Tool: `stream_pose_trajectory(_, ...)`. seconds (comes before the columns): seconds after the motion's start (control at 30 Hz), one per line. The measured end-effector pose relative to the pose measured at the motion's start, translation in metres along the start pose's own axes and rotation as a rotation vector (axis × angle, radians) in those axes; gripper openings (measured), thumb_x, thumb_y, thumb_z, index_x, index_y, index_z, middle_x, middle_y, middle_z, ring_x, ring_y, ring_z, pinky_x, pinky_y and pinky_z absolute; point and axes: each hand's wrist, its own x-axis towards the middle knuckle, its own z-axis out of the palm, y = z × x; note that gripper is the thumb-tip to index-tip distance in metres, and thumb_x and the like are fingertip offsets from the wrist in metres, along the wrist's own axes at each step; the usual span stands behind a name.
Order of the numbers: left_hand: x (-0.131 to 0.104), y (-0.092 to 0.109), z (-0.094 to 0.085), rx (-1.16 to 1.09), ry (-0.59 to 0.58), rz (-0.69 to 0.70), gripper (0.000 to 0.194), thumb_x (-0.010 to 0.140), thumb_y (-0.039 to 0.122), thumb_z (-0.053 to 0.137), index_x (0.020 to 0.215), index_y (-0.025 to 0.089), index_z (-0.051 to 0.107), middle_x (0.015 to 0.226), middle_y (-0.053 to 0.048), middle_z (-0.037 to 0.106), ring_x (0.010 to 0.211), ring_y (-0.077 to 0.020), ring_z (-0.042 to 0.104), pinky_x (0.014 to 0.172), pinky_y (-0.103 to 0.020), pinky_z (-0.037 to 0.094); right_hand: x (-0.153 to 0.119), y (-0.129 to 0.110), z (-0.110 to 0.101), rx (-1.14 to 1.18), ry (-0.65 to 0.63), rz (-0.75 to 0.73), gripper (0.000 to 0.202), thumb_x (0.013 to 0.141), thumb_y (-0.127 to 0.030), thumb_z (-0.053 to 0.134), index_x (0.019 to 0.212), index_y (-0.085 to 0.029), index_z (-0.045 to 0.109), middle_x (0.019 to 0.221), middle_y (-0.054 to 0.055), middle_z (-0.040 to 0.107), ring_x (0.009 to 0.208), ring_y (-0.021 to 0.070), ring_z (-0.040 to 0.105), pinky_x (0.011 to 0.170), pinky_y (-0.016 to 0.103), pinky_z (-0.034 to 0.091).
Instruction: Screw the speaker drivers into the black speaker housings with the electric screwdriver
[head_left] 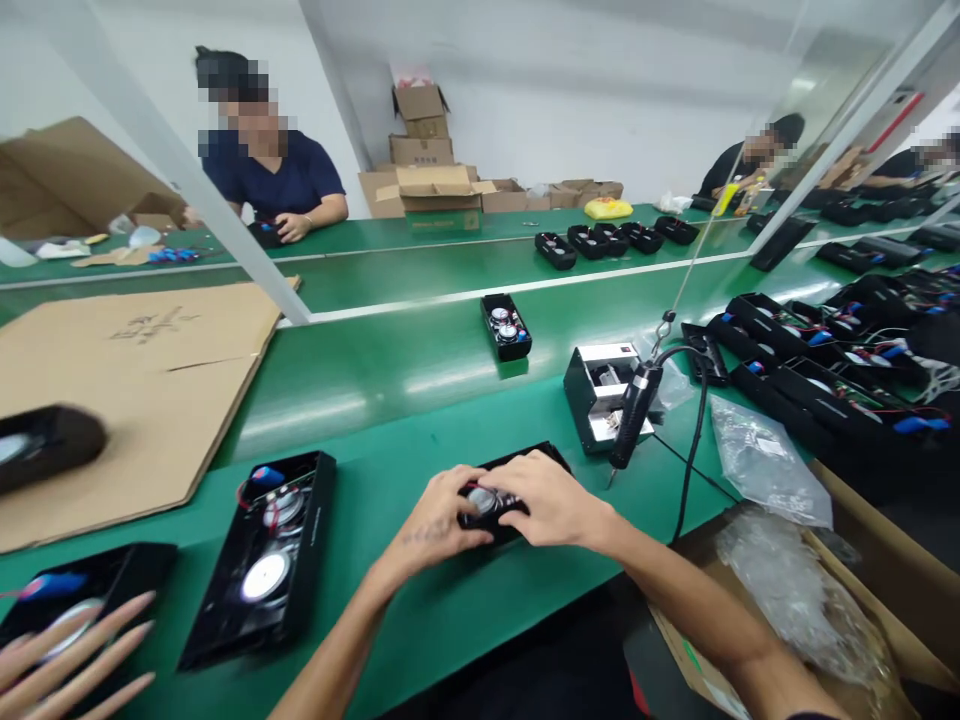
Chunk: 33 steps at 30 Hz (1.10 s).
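Observation:
Both hands are at a black speaker housing point(556, 456) lying on the green bench mat in front of me. My left hand point(439, 520) grips its left end, fingers curled over the near and far edges. Across its middle and right part lies my right hand point(553, 502), with thumb and fingers bent around it. Between the hands shows a round silver speaker point(482, 498) and a bit of red wire; the rest of the inside is covered. To the right, a black electric screwdriver point(637, 412) hangs tip down beside a screw feeder box point(600, 385).
An open housing point(289, 600) stands left of my hands. Another person's hand point(82, 660) reaches over a housing at lower left. One more housing point(506, 328) sits on the belt ahead. Plastic bags point(772, 460), a carton point(697, 640) and several housings point(817, 380) fill the right.

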Motion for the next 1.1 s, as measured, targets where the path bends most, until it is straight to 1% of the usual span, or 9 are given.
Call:
stream_pose_trajectory(0.13, -0.028, 0.006, 0.036, 0.251, 0.229, 0.15, 0.012, 0.076, 0.027, 0.092, 0.081, 0.029, 0.082, 0.148, -0.004, 0.07, 0.147, -0.0415, 0.051, 0.117, -0.064, 0.048, -0.052, 0.041, -0.013, -0.013, 1.011, 0.351, 0.037, 0.1, -0.032, 0.069, 0.136, -0.023, 0.066, 0.128, 0.015, 0.071, 0.114, 0.031, 0.069, 0.096, 0.048, 0.058)
stream_pose_trajectory(0.2, -0.038, 0.008, 0.051, 0.323, 0.311, 0.193, 0.018, 0.074, 0.03, 0.094, 0.083, 0.027, 0.078, 0.147, -0.003, 0.071, 0.149, -0.043, 0.049, 0.117, -0.064, 0.049, -0.07, 0.07, -0.017, -0.062, 1.233, 0.567, 0.048, 0.099, -0.043, 0.07, 0.14, -0.02, 0.063, 0.133, 0.018, 0.067, 0.115, 0.0326, 0.068, 0.095, 0.05, 0.058)
stream_pose_trajectory(0.33, -0.041, 0.008, 0.058, 0.331, 0.364, 0.214, 0.028, 0.07, 0.034, 0.098, 0.082, 0.025, 0.074, 0.144, -0.002, 0.073, 0.149, -0.0448, 0.05, 0.117, -0.064, 0.049, -0.083, 0.108, -0.016, 0.198, 1.004, 0.76, 0.049, 0.097, -0.056, 0.069, 0.129, -0.019, 0.068, 0.122, 0.016, 0.075, 0.111, 0.0322, 0.072, 0.096, 0.048, 0.059)
stream_pose_trajectory(0.47, -0.034, 0.002, 0.053, 0.316, 0.396, 0.249, 0.019, 0.077, 0.032, 0.09, 0.079, 0.028, 0.072, 0.143, 0.001, 0.074, 0.145, -0.0425, 0.053, 0.111, -0.063, 0.054, -0.082, 0.108, 0.001, 0.439, 1.11, 0.674, 0.043, 0.084, -0.051, 0.084, 0.108, -0.02, 0.067, 0.089, 0.004, 0.076, 0.08, 0.0236, 0.071, 0.078, 0.038, 0.061)
stream_pose_trajectory(0.6, -0.033, -0.013, 0.054, 0.402, 0.424, 0.319, 0.009, 0.077, 0.029, 0.08, 0.078, 0.032, 0.071, 0.143, 0.003, 0.073, 0.141, -0.04, 0.055, 0.102, -0.062, 0.059, -0.082, 0.102, 0.001, 0.562, 1.121, 0.538, 0.031, 0.091, -0.049, 0.075, 0.098, -0.023, 0.062, 0.056, -0.008, 0.057, 0.048, 0.0158, 0.055, 0.054, 0.032, 0.052)
stream_pose_trajectory(0.67, -0.032, -0.019, 0.056, 0.423, 0.438, 0.332, 0.006, 0.076, 0.032, 0.077, 0.078, 0.034, 0.071, 0.142, 0.005, 0.072, 0.14, -0.0385, 0.056, 0.099, -0.061, 0.061, -0.08, 0.101, -0.016, 0.564, 1.166, 0.515, 0.029, 0.094, -0.049, 0.071, 0.102, -0.023, 0.06, 0.053, -0.01, 0.053, 0.044, 0.0143, 0.051, 0.051, 0.03, 0.048)
stream_pose_trajectory(0.77, -0.027, -0.019, 0.058, 0.433, 0.435, 0.31, 0.004, 0.078, 0.035, 0.077, 0.081, 0.035, 0.073, 0.143, 0.007, 0.072, 0.139, -0.0373, 0.057, 0.104, -0.059, 0.058, -0.073, 0.101, -0.055, 0.539, 1.297, 0.427, 0.036, 0.097, -0.046, 0.07, 0.122, -0.023, 0.058, 0.064, -0.009, 0.062, 0.05, 0.0142, 0.057, 0.059, 0.032, 0.054)
stream_pose_trajectory(0.87, -0.016, -0.011, 0.059, 0.459, 0.422, 0.315, 0.005, 0.082, 0.032, 0.08, 0.084, 0.033, 0.075, 0.144, 0.001, 0.071, 0.139, -0.0377, 0.057, 0.11, -0.057, 0.054, -0.057, 0.103, -0.081, 0.464, 1.335, 0.355, 0.045, 0.093, -0.042, 0.074, 0.129, -0.023, 0.056, 0.066, -0.009, 0.067, 0.052, 0.015, 0.062, 0.068, 0.035, 0.058)
stream_pose_trajectory(1.1, -0.002, 0.005, 0.058, 0.352, 0.43, 0.266, 0.008, 0.089, 0.025, 0.075, 0.082, 0.028, 0.076, 0.144, -0.006, 0.072, 0.141, -0.0416, 0.056, 0.107, -0.064, 0.053, -0.041, 0.114, -0.073, 0.405, 1.19, 0.458, 0.041, 0.083, -0.042, 0.081, 0.111, -0.022, 0.059, 0.061, -0.01, 0.06, 0.051, 0.0152, 0.059, 0.062, 0.034, 0.056)
